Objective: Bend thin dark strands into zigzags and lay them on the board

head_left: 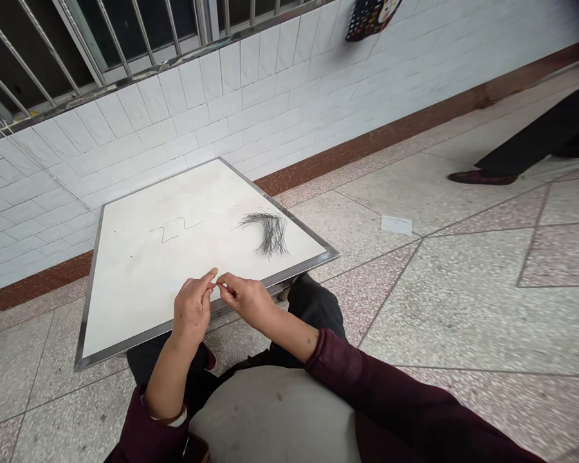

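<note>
Over the near edge of the white table (149,289), my left hand (193,308) and my right hand (246,299) meet fingertip to fingertip. Both are closed in a pinch on what looks like a thin dark wire, mostly hidden by the fingers. Beyond them on the tabletop lie two thin black wires bent in zigzags, a left one (163,235) and a right one (185,226). A loose heap of similar thin black wires (273,233) rests near the table's right corner.
A grey metal rim (139,337) edges the table. Behind stands a white tiled wall (183,122) with a barred window (125,38) and a hanging patterned bag (370,19). A white paper (396,225) lies on the floor. Another person's leg (535,135) is at the right.
</note>
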`<state>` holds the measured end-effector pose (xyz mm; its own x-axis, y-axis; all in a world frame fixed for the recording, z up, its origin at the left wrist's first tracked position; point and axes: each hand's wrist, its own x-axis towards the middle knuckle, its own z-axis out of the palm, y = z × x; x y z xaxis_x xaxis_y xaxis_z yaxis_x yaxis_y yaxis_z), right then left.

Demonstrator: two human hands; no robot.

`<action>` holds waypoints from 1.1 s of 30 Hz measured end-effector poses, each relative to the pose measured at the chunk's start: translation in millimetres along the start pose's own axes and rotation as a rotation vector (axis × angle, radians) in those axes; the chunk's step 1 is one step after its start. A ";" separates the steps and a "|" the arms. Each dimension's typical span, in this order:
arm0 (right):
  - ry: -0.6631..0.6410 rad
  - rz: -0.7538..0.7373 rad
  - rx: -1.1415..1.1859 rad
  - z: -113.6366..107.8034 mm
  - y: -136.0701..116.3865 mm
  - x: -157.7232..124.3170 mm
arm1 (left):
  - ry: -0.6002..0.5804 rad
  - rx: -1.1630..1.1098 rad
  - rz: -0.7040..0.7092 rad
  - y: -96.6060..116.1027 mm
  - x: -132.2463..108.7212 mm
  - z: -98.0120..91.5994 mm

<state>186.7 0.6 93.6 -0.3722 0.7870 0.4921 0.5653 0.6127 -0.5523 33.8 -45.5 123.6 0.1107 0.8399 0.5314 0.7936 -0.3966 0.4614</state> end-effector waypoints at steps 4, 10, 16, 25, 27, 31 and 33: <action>0.015 -0.023 -0.037 1.2 2.7 -0.9 | -0.042 0.069 0.098 2.3 0.5 -2.4; -0.022 -0.033 -0.042 -0.8 3.8 -1.2 | -0.043 0.099 0.134 1.9 -2.4 -3.8; -0.033 -0.030 -0.036 -5.2 2.1 -0.9 | -0.066 0.102 0.105 1.7 -3.1 -4.6; -0.033 -0.045 -0.068 -5.7 3.4 -1.8 | -0.089 0.151 0.122 3.0 -7.5 -5.2; -0.038 -0.055 -0.073 -5.8 4.2 -2.0 | -0.090 0.150 0.127 3.0 -9.3 -5.4; -0.032 -0.059 -0.087 -7.2 6.8 -2.6 | -0.099 0.137 0.116 1.8 -13.1 -7.0; -0.008 -0.044 -0.104 -8.1 8.3 -2.7 | -0.090 0.136 0.090 0.5 -15.6 -8.0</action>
<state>198.3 3.0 93.1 -0.4041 0.7605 0.5083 0.6213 0.6360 -0.4577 27.7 -61.8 121.2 0.2327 0.8355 0.4979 0.8512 -0.4226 0.3113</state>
